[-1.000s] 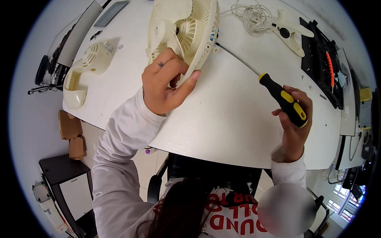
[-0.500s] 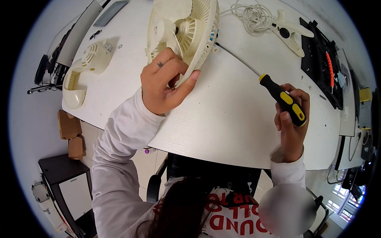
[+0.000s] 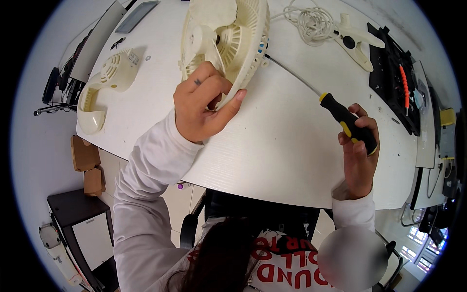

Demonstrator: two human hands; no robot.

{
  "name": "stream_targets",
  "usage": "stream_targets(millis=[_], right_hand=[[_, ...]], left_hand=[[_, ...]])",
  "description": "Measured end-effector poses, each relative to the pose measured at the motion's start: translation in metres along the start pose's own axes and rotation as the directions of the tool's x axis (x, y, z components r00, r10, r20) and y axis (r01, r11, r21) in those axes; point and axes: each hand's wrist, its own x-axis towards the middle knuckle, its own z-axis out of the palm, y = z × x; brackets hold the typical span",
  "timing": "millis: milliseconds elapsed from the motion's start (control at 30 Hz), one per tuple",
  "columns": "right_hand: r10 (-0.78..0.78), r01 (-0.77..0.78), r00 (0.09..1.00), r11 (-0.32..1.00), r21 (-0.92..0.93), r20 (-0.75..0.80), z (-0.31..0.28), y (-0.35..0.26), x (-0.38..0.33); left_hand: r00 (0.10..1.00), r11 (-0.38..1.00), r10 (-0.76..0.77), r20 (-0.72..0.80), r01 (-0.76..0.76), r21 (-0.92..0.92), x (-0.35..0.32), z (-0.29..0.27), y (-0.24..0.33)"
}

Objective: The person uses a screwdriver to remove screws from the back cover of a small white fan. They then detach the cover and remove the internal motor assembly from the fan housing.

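Observation:
My left hand (image 3: 202, 104) grips the near edge of a cream fan head (image 3: 248, 53), which is tilted on its side. Inside its open cage show the fan blades (image 3: 214, 12). In my right hand (image 3: 361, 146) is a screwdriver (image 3: 340, 114) with a black and yellow handle, held between thumb and fingers. Its long metal shaft points to the upper left, and the tip lies close to the outer side of the fan cage. Whether the tip touches the cage I cannot tell. Beside the tip sits a small cream ring-shaped part (image 3: 265, 63).
At left on the white table (image 3: 272, 160) lies a cream curved housing (image 3: 109, 78). A coiled white cable (image 3: 311, 24) and a cream clip-shaped base (image 3: 357, 46) lie at the far right. Next to them is a black tray (image 3: 396, 82) with a red-orange rod.
The screwdriver handle has rolled in my right hand, turning its yellow patches, and the hand has shifted slightly. My left hand and the fan head have moved very little.

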Motion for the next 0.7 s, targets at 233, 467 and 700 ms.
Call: stream_targets(millis=[233, 467, 700], right_hand=[[-0.087, 0.062, 0.986, 0.983, -0.172, -0.139, 0.01, -0.006, 0.003], [-0.01, 0.001, 0.996, 0.995, -0.103, -0.09, 0.01, -0.009, 0.003], [-0.077, 0.068, 0.993, 0.992, -0.102, -0.084, 0.012, -0.002, 0.002]], left_hand=[[1.0, 1.0, 0.003, 0.006, -0.003, 0.008, 0.0, 0.0, 0.0], [1.0, 1.0, 0.013, 0.003, -0.013, 0.009, 0.0, 0.0, 0.0], [1.0, 1.0, 0.007, 0.01, -0.008, 0.02, 0.0, 0.0, 0.0]])
